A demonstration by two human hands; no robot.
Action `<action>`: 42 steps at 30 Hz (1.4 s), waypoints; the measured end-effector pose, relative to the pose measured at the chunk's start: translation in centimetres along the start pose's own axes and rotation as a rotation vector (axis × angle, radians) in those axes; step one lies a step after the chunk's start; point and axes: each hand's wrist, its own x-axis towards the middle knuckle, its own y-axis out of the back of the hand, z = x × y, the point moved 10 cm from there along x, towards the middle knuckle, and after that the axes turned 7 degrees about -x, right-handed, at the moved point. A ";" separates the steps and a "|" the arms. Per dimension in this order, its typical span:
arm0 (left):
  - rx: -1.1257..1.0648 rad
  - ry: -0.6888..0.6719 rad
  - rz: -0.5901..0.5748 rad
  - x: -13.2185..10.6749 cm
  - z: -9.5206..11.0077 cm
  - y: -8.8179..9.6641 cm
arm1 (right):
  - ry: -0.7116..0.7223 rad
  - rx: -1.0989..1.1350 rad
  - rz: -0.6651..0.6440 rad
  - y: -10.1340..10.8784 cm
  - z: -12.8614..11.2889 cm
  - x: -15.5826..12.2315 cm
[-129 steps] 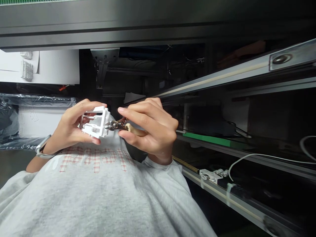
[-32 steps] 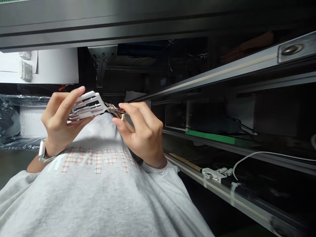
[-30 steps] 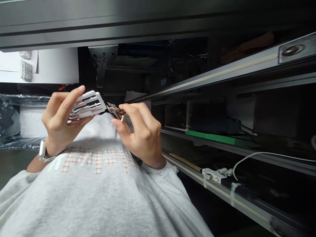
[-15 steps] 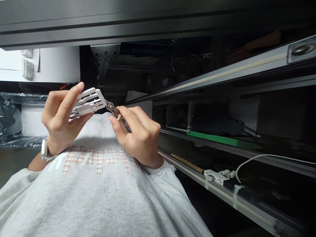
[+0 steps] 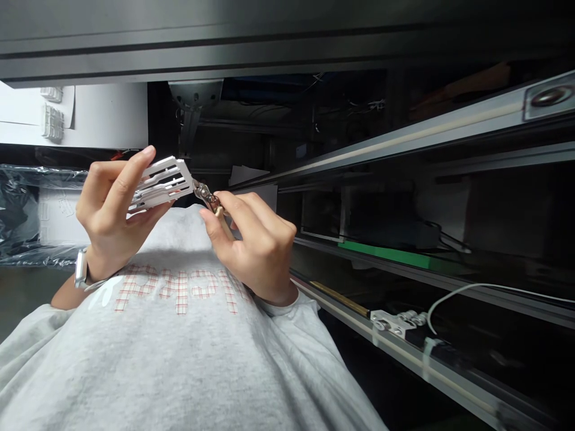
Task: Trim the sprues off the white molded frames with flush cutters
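My left hand (image 5: 112,197) is closed on a white slotted plastic frame (image 5: 184,175), fingers above and thumb below. The frame is tilted in front of my chest, and its near end is hidden behind my fingers. In my right hand (image 5: 258,245) is a pair of small nippers (image 5: 205,193) with metal jaws and pale handles. Their jaws meet the right end of the frame at its lower corner; whether they are clamped on it I cannot tell. Most of the handles are covered by my right fingers.
White sheets (image 5: 112,114) at the upper left carry several small pale plastic parts (image 5: 53,123). Below them, clear plastic film (image 5: 20,209) surrounds a white box or tray. A long metal rail (image 5: 359,149) crosses the right side, above a green strip (image 5: 386,254) and a white cable (image 5: 467,288).
Almost nothing differs. The view has shifted slightly, and both hands, the frame and the nippers appear a little farther right, with the jaws still at the frame's end.
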 end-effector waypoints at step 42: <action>0.044 0.036 -0.006 -0.1 -0.5 0.0 | -0.006 0.056 -0.028 -0.7 0.0 0.1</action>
